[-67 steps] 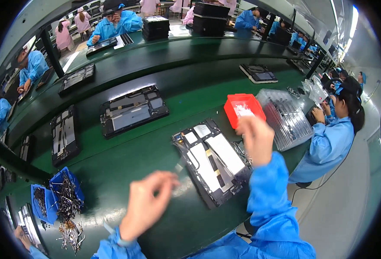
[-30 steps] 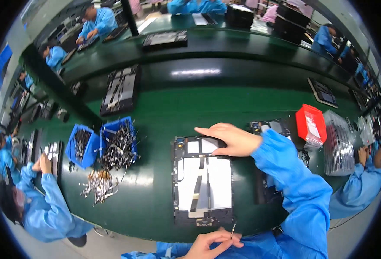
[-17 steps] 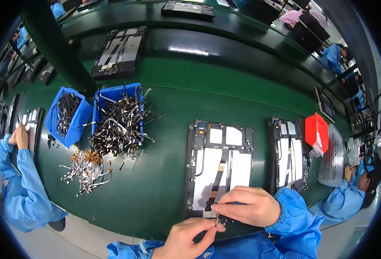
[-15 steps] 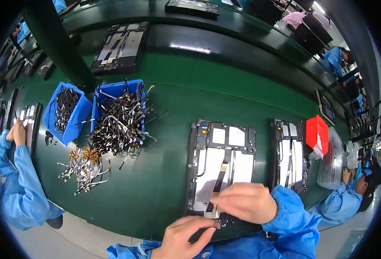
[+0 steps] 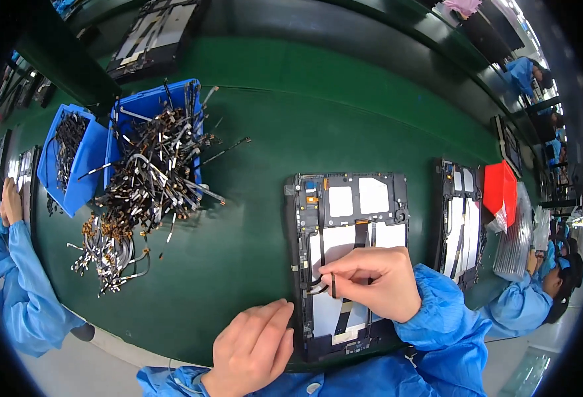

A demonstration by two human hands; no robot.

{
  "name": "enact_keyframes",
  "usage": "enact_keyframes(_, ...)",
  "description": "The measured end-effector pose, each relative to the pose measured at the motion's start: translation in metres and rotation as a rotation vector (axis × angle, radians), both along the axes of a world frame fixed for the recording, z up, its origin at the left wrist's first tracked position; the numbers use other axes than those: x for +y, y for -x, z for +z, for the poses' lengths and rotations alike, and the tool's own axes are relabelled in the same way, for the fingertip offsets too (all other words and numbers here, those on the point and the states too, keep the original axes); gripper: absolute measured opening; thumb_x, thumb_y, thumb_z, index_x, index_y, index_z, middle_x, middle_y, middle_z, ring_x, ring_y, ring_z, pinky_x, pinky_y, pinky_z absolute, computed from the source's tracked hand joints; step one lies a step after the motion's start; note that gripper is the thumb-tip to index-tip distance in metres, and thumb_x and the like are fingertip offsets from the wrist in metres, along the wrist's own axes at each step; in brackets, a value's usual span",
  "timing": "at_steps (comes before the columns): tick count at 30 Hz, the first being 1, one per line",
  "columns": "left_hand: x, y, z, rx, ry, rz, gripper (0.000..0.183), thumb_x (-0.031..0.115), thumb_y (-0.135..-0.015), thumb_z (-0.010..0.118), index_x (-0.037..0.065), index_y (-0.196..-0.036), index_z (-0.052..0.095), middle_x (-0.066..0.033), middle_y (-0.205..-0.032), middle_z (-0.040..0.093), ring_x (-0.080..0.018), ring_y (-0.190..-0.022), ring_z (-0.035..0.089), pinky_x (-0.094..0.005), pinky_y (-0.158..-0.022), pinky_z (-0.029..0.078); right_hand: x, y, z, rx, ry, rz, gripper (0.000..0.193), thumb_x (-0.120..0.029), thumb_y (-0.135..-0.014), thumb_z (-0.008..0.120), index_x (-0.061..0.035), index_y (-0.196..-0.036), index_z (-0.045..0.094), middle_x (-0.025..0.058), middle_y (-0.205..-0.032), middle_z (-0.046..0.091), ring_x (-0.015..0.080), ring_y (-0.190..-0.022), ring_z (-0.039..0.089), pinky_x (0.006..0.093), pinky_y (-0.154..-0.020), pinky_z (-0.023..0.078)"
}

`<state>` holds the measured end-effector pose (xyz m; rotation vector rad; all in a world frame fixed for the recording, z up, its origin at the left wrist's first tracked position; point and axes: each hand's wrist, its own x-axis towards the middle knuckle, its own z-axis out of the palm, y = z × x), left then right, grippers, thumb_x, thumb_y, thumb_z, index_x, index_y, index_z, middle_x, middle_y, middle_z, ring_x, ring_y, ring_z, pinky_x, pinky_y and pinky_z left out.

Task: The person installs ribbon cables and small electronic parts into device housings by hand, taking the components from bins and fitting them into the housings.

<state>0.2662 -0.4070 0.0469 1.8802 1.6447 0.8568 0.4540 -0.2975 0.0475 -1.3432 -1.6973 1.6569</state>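
Observation:
An opened tablet (image 5: 398, 198) lies on the green bench in front of me, its black frame and pale battery panels exposed. My right hand (image 5: 380, 281) is over its middle, thumb and fingers pinched on a thin black cable (image 5: 333, 286). Part of that cable is hidden by the fingers, and a dark loop shows just left of them. My left hand (image 5: 253, 344) rests by the tablet's lower left edge, its fingers bent a little and lying side by side. Nothing shows in it.
To the left, a blue bin (image 5: 192, 89) overflows with cables beside a smaller blue bin (image 5: 96, 155). White cables (image 5: 109, 258) lie in front. At right are another opened tablet (image 5: 460, 225), a red bin (image 5: 499, 192) and clear trays (image 5: 513, 245). Co-workers sit on both sides.
My right hand has moved up the tablet, and a black cable now shows in its pinch. My left hand has drawn away from the bottom edge to the left side. The whole view has shifted.

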Motion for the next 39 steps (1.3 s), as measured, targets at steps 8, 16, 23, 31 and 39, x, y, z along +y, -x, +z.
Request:
enact_keyframes(8, 0.011, -0.001, -0.011, 0.208, -0.094, -0.145, 0.025, -0.001, -0.073, 0.061, -0.003, -0.098, 0.067, -0.0143, -0.095, 0.070, -0.0244, -0.090, 0.067, -0.0325, -0.083, 0.053, -0.007, 0.005, 0.005, -0.130, -0.249, 0.071, 0.017, 0.001, -0.077, 0.073, -0.0007, -0.094, 0.071, 0.0092, -0.080, 0.068, 0.0148, -0.068, 0.067, 0.0248, -0.061, 0.056)
enact_keyframes(16, 0.025, -0.001, -0.022, 0.507, -0.376, -0.212, 0.020, 0.011, -0.076, 0.060, 0.005, -0.094, 0.068, -0.0034, -0.088, 0.063, -0.0140, -0.077, 0.062, -0.0231, -0.064, 0.050, -0.005, 0.004, 0.001, -0.140, -0.301, 0.087, 0.018, 0.001, -0.076, 0.073, -0.0004, -0.094, 0.070, 0.0084, -0.076, 0.066, 0.0169, -0.065, 0.065, 0.0260, -0.058, 0.054)
enact_keyframes(23, 0.019, -0.002, -0.018, 0.543, -0.279, -0.260, 0.018, 0.011, -0.077, 0.059, 0.007, -0.092, 0.068, -0.0037, -0.083, 0.059, -0.0145, -0.071, 0.059, -0.0248, -0.065, 0.051, -0.002, 0.000, 0.001, -0.100, -0.268, 0.094, 0.018, 0.003, -0.077, 0.071, -0.0006, -0.095, 0.071, 0.0086, -0.078, 0.067, 0.0148, -0.065, 0.065, 0.0247, -0.058, 0.053)
enact_keyframes(31, 0.017, -0.036, -0.022, 0.589, -0.391, -0.282, 0.013, 0.012, -0.078, 0.059, 0.008, -0.089, 0.065, -0.0059, -0.090, 0.059, -0.0202, -0.089, 0.060, -0.0292, -0.086, 0.055, -0.004, -0.007, -0.017, 0.010, -0.660, 0.272, 0.023, -0.001, -0.074, 0.074, 0.0014, -0.096, 0.069, 0.0099, -0.087, 0.062, 0.0238, -0.074, 0.063, 0.0291, -0.060, 0.052)
enact_keyframes(39, 0.015, -0.038, -0.027, 0.614, -0.395, -0.210, 0.008, 0.013, -0.078, 0.059, 0.008, -0.083, 0.063, -0.0060, -0.093, 0.060, -0.0191, -0.087, 0.060, -0.0256, -0.081, 0.054, 0.009, -0.004, -0.017, -0.101, -0.743, 0.094, 0.023, -0.002, -0.072, 0.076, -0.0018, -0.093, 0.070, 0.0070, -0.085, 0.059, 0.0236, -0.070, 0.055, 0.0331, -0.060, 0.047)
